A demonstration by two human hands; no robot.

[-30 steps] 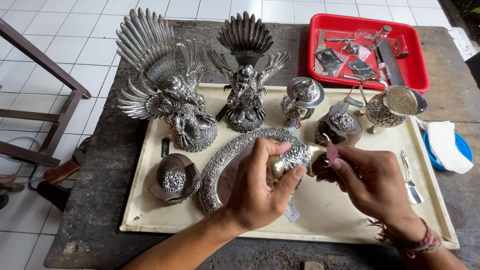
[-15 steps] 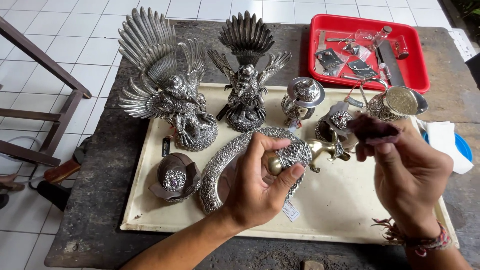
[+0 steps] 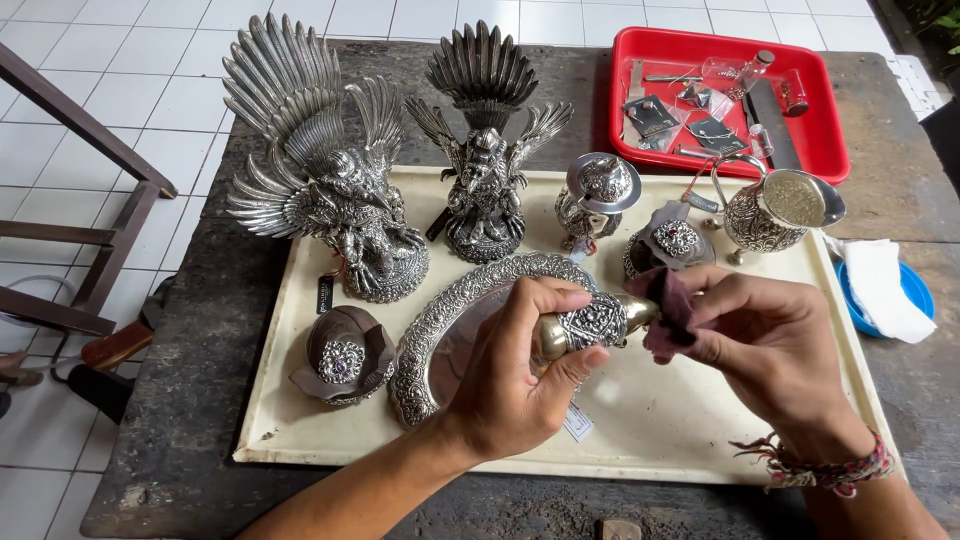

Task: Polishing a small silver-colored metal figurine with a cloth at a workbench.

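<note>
- Gripping a small brass-coloured piece with an embossed silver band point(image 3: 590, 325), the left hand point(image 3: 515, 375) is closed around it, thumb below and fingers curled over the top; the piece is held above the centre of the cream tray point(image 3: 700, 440).
- A dark maroon cloth point(image 3: 668, 312) is pinched shut between the fingers of the right hand point(image 3: 765, 345) and is pressed against the end of the piece at its 3 o'clock side.
- A woven bracelet point(image 3: 820, 468) is worn on the right wrist.
- An oval embossed silver platter point(image 3: 440, 325) is noted on the tray just beneath the left hand, toward 9 o'clock of the held piece.
- A round dark ornament with a silver centre point(image 3: 342, 358) lies farther out at 9 o'clock.
- A large winged silver bird statue point(image 3: 325, 170) stands at 10 o'clock, a smaller winged statue point(image 3: 487, 150) at 11 o'clock.
- A lidded silver pot point(image 3: 597, 195) is seen at 12 o'clock, a low silver-topped ornament point(image 3: 668, 245) at 1 o'clock, an embossed silver jug point(image 3: 770, 212) at 2 o'clock.
- A red tray point(image 3: 830, 150) of small tools sits beyond at 1 o'clock; a blue dish point(image 3: 915, 290) bearing a white cloth point(image 3: 880, 285) is placed at 3 o'clock.
</note>
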